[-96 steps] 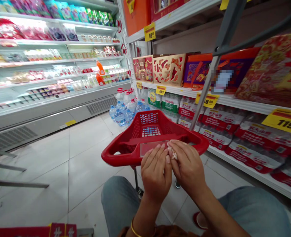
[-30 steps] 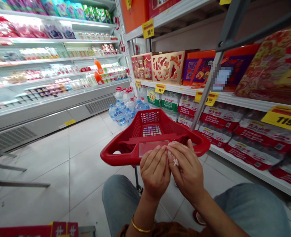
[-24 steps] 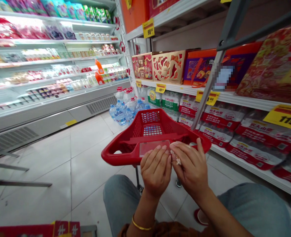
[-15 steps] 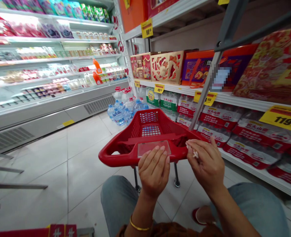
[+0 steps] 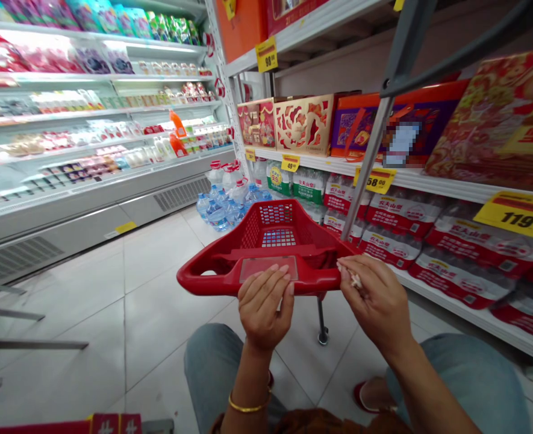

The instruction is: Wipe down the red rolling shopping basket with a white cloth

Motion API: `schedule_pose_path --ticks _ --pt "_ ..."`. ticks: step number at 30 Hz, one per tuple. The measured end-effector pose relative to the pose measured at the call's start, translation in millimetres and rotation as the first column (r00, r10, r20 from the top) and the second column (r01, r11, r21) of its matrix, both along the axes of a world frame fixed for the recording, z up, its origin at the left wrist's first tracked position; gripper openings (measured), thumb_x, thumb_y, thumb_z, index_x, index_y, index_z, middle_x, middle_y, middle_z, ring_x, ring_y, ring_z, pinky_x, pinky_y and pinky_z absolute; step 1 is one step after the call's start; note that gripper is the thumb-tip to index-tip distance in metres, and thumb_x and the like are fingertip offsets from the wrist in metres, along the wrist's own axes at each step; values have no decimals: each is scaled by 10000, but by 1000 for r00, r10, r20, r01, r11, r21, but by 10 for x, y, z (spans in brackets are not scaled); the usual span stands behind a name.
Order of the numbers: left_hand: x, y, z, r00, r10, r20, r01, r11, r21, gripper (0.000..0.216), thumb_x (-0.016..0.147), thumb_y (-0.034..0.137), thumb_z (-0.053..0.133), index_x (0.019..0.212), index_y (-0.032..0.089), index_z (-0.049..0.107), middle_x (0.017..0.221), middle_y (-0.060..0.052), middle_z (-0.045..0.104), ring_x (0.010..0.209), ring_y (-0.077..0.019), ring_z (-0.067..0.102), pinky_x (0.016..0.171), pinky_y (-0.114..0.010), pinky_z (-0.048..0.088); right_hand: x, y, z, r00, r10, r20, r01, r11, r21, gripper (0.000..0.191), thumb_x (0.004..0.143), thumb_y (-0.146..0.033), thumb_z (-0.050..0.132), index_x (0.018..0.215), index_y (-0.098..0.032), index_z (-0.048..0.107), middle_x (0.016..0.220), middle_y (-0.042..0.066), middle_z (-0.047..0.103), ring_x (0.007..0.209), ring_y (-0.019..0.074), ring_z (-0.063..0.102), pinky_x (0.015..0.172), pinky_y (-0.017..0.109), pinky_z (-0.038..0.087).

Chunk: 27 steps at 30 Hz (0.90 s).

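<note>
A red plastic shopping cart (image 5: 230, 256) stands in front of my knees, its basket pointing away from me. My left hand (image 5: 266, 310) lies over the middle of its handle (image 5: 311, 283), fingers together and bent across the clear panel (image 5: 252, 268), thumb beside them. At the handle's right end is my right hand (image 5: 379, 301), its fingers closed in a pinch. A small crumpled white thing (image 5: 355, 281) pokes out between thumb and fingers; its kind is unclear. Whether this hand also grips the handle is hidden.
Water packs (image 5: 465, 241) and gift boxes (image 5: 302, 123) fill the shelves on the right. A grey metal pole (image 5: 368, 172) rises beside the cart. Large water bottles (image 5: 223, 211) stand ahead on the floor. Along the left runs a refrigerated display (image 5: 112, 181). Metal legs (image 5: 31, 345) reach in from the left.
The cart's handle has shifted slightly left and away from me, and my left hand has moved with it. My right hand has stayed nearly in place, still holding the white thing.
</note>
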State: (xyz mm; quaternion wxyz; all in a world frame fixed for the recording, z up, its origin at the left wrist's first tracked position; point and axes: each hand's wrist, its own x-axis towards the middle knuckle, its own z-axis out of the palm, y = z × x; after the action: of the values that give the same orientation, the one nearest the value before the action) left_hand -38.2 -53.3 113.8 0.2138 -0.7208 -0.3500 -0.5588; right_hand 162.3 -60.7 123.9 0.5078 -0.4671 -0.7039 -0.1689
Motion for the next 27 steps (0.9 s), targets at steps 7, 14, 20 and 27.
schedule_pose_path --ticks 7,14,20,27 --pt "-206 109 7 995 -26 101 26 1000 1 202 774 36 644 921 172 673 911 -68 764 913 -210 708 872 -390 513 -246 -79 -2 999 37 16 -37 998 41 204 853 -157 612 1055 -168 638 980 94 698 904 206 649 873 394 531" --pt "-176 94 43 981 103 164 -101 995 -23 163 795 51 627 904 166 667 895 -71 758 954 -220 694 954 -450 490 -391 -141 -33 998 62 15 -62 997 35 267 853 -165 608 1117 -201 625 1018 82 708 931 201 659 896 397 531" --pt "246 -109 73 999 40 34 -38 998 -55 207 842 92 591 1024 162 661 1036 -93 749 1090 -219 657 1024 -435 454 -418 -160 -32 995 100 22 -101 994 33 261 869 -183 592 1127 -188 628 1040 95 707 961 208 657 901 395 533" --pt "408 -133 -40 994 -42 103 59 983 -172 246 896 71 476 1057 137 651 1037 -92 747 1084 -189 658 1041 -393 429 -376 -141 -105 989 147 36 -148 988 41 298 869 -169 585 1165 -182 615 1076 102 700 1018 209 651 953 414 527"
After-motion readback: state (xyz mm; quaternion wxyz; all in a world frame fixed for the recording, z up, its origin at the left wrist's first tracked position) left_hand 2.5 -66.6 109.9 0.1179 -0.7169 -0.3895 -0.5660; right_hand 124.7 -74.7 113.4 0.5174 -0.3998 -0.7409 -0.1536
